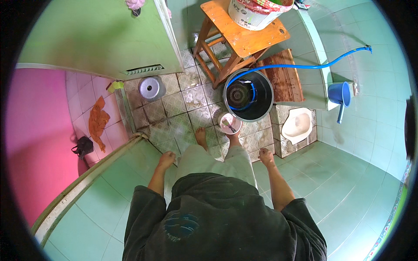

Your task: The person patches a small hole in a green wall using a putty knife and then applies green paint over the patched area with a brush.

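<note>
My left hand (166, 159) hangs beside my left thigh, its fingers loosely curled, with no object showing in it. Beside my right thigh hangs my right hand (266, 156), likewise curled and seemingly bare. Neither touches anything. On the floor by my right foot stands a small pale tub (230, 123) with a dark-tipped brush (228, 125) in it. Just beyond it is a large black bucket (249, 114), with a blue hose (300, 66) running from the wall tap into it. Some water appears to lie inside.
A wooden stool (244, 41) carries a white bucket (248, 16). A wooden washboard (283, 74) leans beside the black bucket. At right are a squat toilet (297, 125) and a hanging blue dipper (340, 94). A round metal lid-like object (150, 88) and an orange cloth (99, 122) lie left.
</note>
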